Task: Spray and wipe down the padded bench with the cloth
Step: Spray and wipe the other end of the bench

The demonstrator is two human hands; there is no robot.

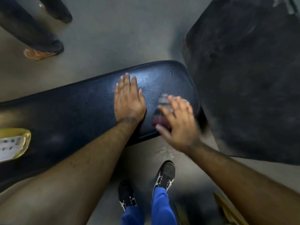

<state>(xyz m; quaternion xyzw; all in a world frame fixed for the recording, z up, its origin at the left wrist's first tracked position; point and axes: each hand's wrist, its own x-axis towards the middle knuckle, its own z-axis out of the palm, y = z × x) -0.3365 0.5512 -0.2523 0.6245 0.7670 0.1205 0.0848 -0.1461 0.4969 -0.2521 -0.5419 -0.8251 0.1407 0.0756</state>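
Observation:
A dark blue padded bench [78, 111] runs from the lower left to the middle right, its right end shiny. My left hand [128, 99] lies flat on the pad near that end, fingers together, holding nothing. My right hand [177, 122], blurred, presses a grey and maroon cloth [160, 111] against the pad's right front corner, fingers spread over it. A yellow bottle with a white label [13, 143] rests on the bench at the left edge; only part of it shows.
A large black padded block [248, 78] stands close to the bench's right end. Another person's legs and sandalled feet [40, 52] are at the top left on the grey floor. My own shoes [164, 176] stand below the bench.

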